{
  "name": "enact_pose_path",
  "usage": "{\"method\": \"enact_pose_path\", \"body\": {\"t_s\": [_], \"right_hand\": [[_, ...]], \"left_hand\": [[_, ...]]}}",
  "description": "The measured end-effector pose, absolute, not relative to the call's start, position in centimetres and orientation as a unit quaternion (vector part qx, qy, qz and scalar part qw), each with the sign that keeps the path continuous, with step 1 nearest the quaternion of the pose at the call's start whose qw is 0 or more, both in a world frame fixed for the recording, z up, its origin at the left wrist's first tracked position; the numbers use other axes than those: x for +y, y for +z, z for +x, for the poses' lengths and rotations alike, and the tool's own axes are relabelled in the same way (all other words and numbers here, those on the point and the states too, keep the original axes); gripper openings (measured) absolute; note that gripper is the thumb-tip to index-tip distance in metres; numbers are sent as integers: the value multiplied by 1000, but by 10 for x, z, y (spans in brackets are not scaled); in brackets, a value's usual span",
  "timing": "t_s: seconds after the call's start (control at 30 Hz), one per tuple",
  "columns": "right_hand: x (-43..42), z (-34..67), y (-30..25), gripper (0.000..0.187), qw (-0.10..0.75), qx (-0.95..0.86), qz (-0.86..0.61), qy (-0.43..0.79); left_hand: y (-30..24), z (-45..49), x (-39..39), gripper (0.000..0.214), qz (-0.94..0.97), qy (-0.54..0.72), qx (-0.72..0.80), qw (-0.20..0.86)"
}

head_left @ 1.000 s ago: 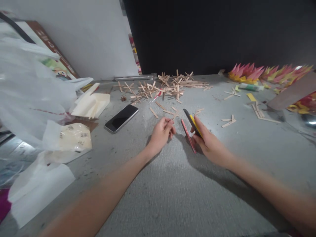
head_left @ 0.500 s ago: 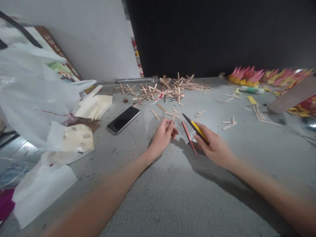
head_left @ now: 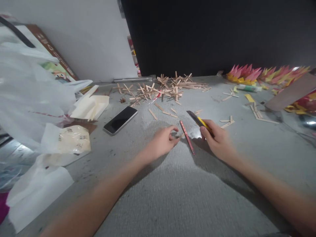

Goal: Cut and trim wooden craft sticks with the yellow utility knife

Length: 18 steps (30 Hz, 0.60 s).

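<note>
My left hand point(head_left: 164, 141) is low over the grey table, its thumb and forefinger apart. A small wooden stick point(head_left: 181, 135), partly hidden, lies at those fingertips. Just right of it is a slim red patterned stick or pencil point(head_left: 187, 137), lying on the table. My right hand point(head_left: 218, 136) is closed around a yellow and black utility knife point(head_left: 201, 122). The dark blade is out and points up and to the left, above the table. Several loose wooden craft sticks point(head_left: 170, 114) lie beyond my hands.
Crossed wooden sticks point(head_left: 160, 90) are heaped at the back. A phone point(head_left: 120, 120), an open carton point(head_left: 98, 107) and a plastic bag point(head_left: 37, 98) are at the left. Pink and yellow paper crafts point(head_left: 243, 75), a glue stick point(head_left: 249, 88) and joined sticks point(head_left: 228, 122) are at the right.
My left hand has come down and nearer to me, and its thumb and forefinger have parted from their pinch on the wooden stick. The knife has shifted slightly right in my right hand.
</note>
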State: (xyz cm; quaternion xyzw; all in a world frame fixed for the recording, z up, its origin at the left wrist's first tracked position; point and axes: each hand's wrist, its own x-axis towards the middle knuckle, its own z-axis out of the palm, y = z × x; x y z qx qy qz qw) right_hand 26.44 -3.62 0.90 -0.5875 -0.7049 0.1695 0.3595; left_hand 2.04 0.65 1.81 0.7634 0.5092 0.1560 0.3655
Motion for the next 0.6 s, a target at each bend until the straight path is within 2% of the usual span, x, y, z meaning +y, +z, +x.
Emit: {"method": "enact_pose_path", "body": {"t_s": [0.13,0.27,0.33,0.4,0.53,0.6], "right_hand": [[-36,265,10,31,349,-709,-583,186],[-36,267,16,29,324,-730,-575,181],[-34,268,23,30,304,-743,-571,172],[-33,269,32,31,282,-759,-564,161],[-31,273,49,34,207,-799,-550,128],[-32,277,57,34,166,-817,-542,109]], "left_hand": [[18,16,8,48,782,110,503,352],[23,14,6,38,790,105,507,327],[26,12,-2,33,796,127,520,283],[24,8,-14,31,810,163,532,186],[14,3,-35,49,813,166,539,148],[10,3,-37,48,819,158,529,156]]}}
